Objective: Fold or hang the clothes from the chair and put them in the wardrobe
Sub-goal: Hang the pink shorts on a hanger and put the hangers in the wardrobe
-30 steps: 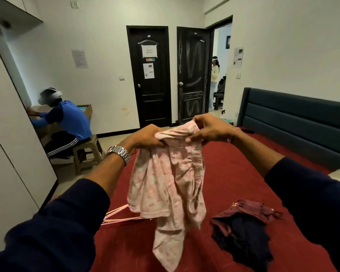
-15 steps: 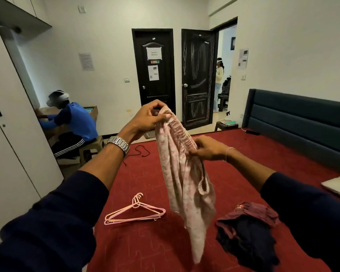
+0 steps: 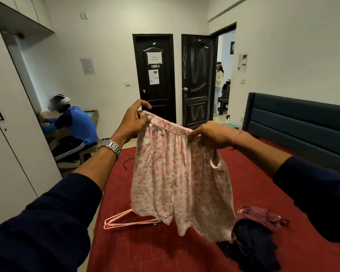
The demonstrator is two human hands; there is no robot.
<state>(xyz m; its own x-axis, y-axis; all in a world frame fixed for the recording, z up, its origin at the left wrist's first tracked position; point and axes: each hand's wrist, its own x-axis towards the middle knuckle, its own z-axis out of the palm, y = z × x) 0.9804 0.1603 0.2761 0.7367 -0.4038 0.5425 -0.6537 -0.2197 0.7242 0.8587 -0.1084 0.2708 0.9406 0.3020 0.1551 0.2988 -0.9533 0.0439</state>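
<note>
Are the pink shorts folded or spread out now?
Spread out. The left hand and right hand pinch the waistband ends of the pink shorts; both legs hang open above the bed.

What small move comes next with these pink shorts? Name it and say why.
Probably lower the pink shorts flat onto the red bedspread to fold them. The left hand and right hand pinch the waistband ends, so the shorts hang spread out in the air.

Bare red bed (image 3: 145, 250) ahead; pink hangers (image 3: 126, 222) and dark clothes (image 3: 251, 244) flank it.
</note>
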